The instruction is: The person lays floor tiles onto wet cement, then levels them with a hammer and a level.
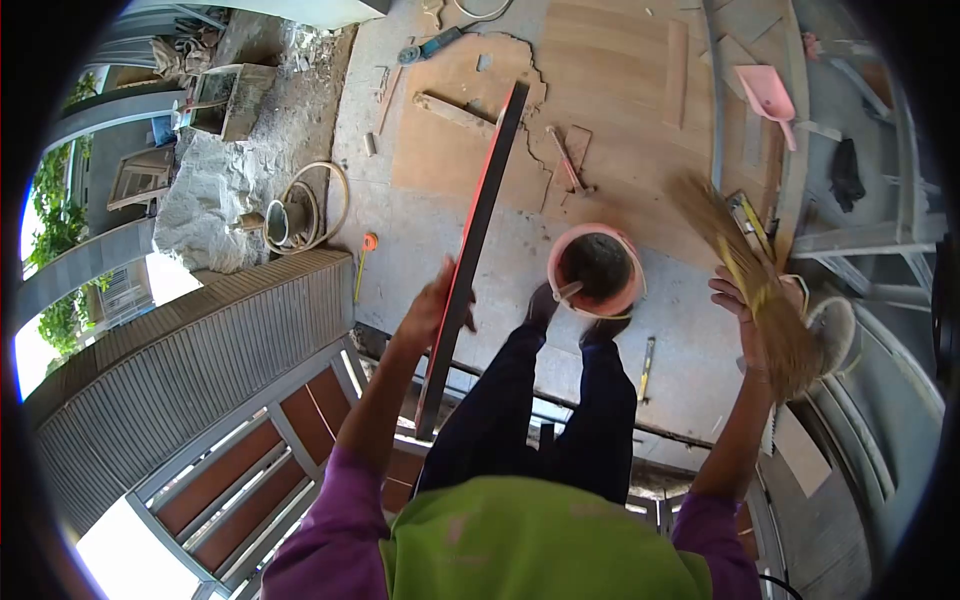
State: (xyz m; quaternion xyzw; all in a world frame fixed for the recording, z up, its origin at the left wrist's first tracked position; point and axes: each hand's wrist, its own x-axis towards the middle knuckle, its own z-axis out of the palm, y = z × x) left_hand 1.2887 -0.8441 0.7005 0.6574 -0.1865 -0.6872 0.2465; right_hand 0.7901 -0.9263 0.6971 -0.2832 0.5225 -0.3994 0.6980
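My left hand (432, 308) is wrapped around a long, straight bar (480, 220) with a dark face and a red edge. The bar stands at a slant, its far end over the wooden boards. On the right, my right hand (738, 305) is at a straw broom (762, 290), with the straw crossing in front of the palm. Fingers show on both sides of the broom, and the rest of the grip is hidden. At my feet is a pink bucket (637, 285) with a dark, dirty inside and a light handle resting at its rim.
A hammer (568, 160) and a power tool (430, 46) lie on the floor ahead. An orange tape measure (370, 242) is at left, near a coiled hose (340, 200). A pink dustpan (768, 95) and metal frames (860, 240) are at right. Ridged panels (200, 340) stand at left.
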